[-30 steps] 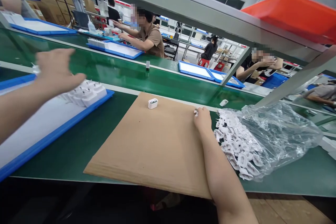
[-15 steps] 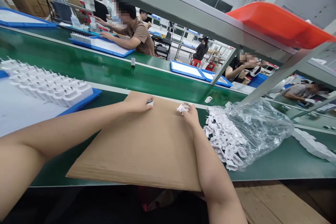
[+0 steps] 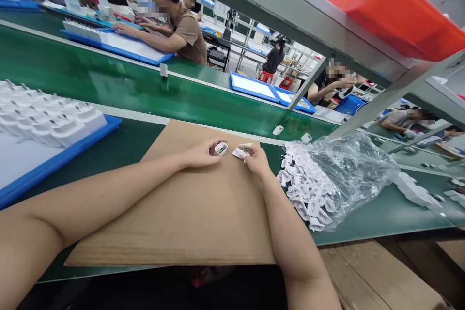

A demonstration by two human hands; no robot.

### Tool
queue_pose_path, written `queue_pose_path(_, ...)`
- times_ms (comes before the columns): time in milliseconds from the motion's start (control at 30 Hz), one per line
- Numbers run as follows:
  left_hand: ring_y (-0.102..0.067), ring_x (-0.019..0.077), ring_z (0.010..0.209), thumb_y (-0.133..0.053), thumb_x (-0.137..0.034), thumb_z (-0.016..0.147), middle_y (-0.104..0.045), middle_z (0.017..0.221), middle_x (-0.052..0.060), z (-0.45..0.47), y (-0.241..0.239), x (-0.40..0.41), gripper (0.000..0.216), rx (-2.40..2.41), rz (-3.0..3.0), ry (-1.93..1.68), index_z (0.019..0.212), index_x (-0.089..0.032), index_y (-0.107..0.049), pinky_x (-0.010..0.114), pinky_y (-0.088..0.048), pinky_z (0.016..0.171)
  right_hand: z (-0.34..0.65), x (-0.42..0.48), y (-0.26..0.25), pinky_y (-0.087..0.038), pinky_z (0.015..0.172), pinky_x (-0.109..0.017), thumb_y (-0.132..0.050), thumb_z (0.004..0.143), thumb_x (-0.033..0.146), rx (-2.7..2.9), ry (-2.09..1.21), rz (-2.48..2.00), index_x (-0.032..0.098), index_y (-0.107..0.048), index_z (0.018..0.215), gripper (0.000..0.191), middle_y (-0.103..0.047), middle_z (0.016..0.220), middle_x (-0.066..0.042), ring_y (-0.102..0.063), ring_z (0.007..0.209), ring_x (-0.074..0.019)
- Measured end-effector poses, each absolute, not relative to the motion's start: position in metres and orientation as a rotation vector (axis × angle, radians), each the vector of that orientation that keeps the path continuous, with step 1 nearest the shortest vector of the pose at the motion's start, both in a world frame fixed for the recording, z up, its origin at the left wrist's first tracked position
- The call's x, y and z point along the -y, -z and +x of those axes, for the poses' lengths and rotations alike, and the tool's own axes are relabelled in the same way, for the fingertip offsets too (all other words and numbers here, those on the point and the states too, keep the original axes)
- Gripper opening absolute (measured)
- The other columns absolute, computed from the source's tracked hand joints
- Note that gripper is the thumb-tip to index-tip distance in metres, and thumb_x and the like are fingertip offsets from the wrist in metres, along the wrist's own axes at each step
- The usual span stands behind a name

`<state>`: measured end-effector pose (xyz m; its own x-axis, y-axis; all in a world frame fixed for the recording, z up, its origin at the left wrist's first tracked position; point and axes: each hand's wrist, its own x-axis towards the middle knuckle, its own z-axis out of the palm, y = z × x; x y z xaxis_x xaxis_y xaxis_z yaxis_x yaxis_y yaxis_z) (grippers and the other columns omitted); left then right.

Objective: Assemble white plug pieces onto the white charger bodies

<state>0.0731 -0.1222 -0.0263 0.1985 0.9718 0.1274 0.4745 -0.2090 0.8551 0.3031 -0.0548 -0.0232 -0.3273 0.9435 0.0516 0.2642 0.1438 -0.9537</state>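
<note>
My left hand [image 3: 199, 154] is closed around a white plastic charger housing [image 3: 221, 148]. Its open end faces right and shows parts inside. Just to the right, my right hand [image 3: 258, 159] pinches a small white plastic cover [image 3: 240, 152], whose exact shape is partly covered by the fingers. The two pieces are a short gap apart. Both hands are over a brown cardboard sheet [image 3: 181, 218] on the green bench. Right of my right forearm lies a heap of white plastic covers [image 3: 307, 189], spilling from a clear plastic bag [image 3: 359, 167].
A blue-edged tray [image 3: 83, 150] with rows of white plug chargers [image 3: 51, 114] stands at the left. Beyond runs a green conveyor belt [image 3: 127, 87] carrying a few housings [image 3: 278, 130]. A metal shelf beam with a red tray [image 3: 392, 19] slants overhead. Co-workers sit across the belt.
My left hand has moved right and turned the housing so its open end shows. My right hand has shifted slightly left with the cover. The view has tilted a little.
</note>
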Motion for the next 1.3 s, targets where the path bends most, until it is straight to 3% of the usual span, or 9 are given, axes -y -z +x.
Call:
queue_pose_path(200,-0.057,0.0168,0.069,-0.084,-0.051,0.068,-0.064,0.08,0.001,0.073,0.028,0.122,0.069,-1.4,1.651,-0.946,0.125,-0.02,-0.059,0.027,-0.043,0.062,0.304,0.053,0.019,-0.046,0.06,-0.024,-0.075,0.059,0.031,1.466,-1.44,-1.095,0.018,-0.068,0.101,0.044,-0.074,0.09,-0.004,-0.065,0.069,-0.0143)
queue_pose_path(333,-0.063,0.021,0.076,-0.094,-0.055,0.052,-0.07,0.088,0.003,0.077,0.025,0.124,0.083,-1.493,1.549,-0.958,0.117,-0.021,-0.055,0.029,-0.046,0.064,0.3,0.06,0.017,-0.051,0.067,-0.028,-0.08,0.063,0.037,1.53,-1.379,-1.128,0.016,-0.065,0.104,0.049,-0.072,0.086,-0.005,-0.067,0.074,-0.0163)
queue_pose_path(467,-0.062,0.0176,0.075,-0.09,-0.052,0.063,-0.072,0.1,0.007,0.071,0.027,0.122,0.087,-1.295,1.564,-0.939,0.135,-0.021,-0.055,0.029,-0.048,0.068,0.3,0.061,0.023,-0.053,0.062,-0.03,-0.074,0.07,0.035,1.797,-1.065,-1.171,0.016,-0.064,0.117,0.051,-0.069,0.099,-0.008,-0.061,0.066,-0.0139)
queue_pose_path(600,-0.062,0.0179,0.072,-0.085,-0.05,0.068,-0.071,0.086,0.006,0.07,0.029,0.119,0.062,-1.241,1.523,-0.929,0.117,-0.017,-0.069,0.028,-0.046,0.065,0.302,0.058,0.025,-0.054,0.06,-0.031,-0.076,0.071,0.036,1.81,-0.937,-1.288,0.016,-0.065,0.114,0.048,-0.069,0.095,-0.008,-0.061,0.066,-0.0157)
queue_pose_path(767,-0.055,0.0152,0.06,-0.085,-0.051,0.065,-0.066,0.069,0.002,0.079,0.027,0.12,0.057,-1.385,1.504,-0.969,0.109,-0.017,-0.072,0.025,-0.037,0.055,0.292,0.072,0.012,-0.057,0.074,-0.034,-0.079,0.075,0.042,1.681,-0.995,-1.088,0.02,-0.072,0.105,0.038,-0.074,0.101,-0.008,-0.068,0.087,-0.0218)
queue_pose_path(867,-0.05,0.014,0.056,-0.084,-0.051,0.067,-0.061,0.062,-0.001,0.081,0.025,0.122,0.051,-1.404,1.564,-0.986,0.105,-0.018,-0.074,0.025,-0.035,0.053,0.284,0.086,0.004,-0.054,0.089,-0.038,-0.072,0.085,0.034,1.879,-0.778,-0.914,0.025,-0.075,0.11,0.026,-0.075,0.104,-0.005,-0.067,0.092,-0.0211)
queue_pose_path(967,-0.05,0.0138,0.058,-0.083,-0.049,0.068,-0.061,0.065,-0.001,0.081,0.024,0.123,0.043,-1.37,1.598,-1.017,0.097,-0.018,-0.073,0.026,-0.036,0.055,0.278,0.095,-0.003,-0.052,0.092,-0.038,-0.062,0.091,0.021,2.133,-0.544,-0.848,0.027,-0.074,0.115,0.027,-0.074,0.104,-0.004,-0.064,0.094,-0.0219)
queue_pose_path(1133,-0.049,0.0142,0.061,-0.082,-0.051,0.069,-0.062,0.07,0.0,0.081,0.026,0.121,0.045,-1.335,1.627,-1.019,0.098,-0.017,-0.073,0.026,-0.036,0.056,0.275,0.097,-0.011,-0.05,0.09,-0.038,-0.052,0.083,0.003,2.383,-0.315,-0.892,0.021,-0.073,0.114,0.041,-0.073,0.108,-0.008,-0.059,0.1,-0.0261)
queue_pose_path(1300,-0.049,0.0149,0.061,-0.081,-0.052,0.069,-0.063,0.07,0.001,0.079,0.028,0.12,0.047,-1.334,1.645,-1.029,0.099,-0.018,-0.073,0.027,-0.037,0.057,0.27,0.096,-0.01,-0.048,0.087,-0.038,-0.049,0.078,0.002,2.426,-0.233,-0.963,0.02,-0.07,0.118,0.048,-0.071,0.105,-0.009,-0.058,0.099,-0.0274)
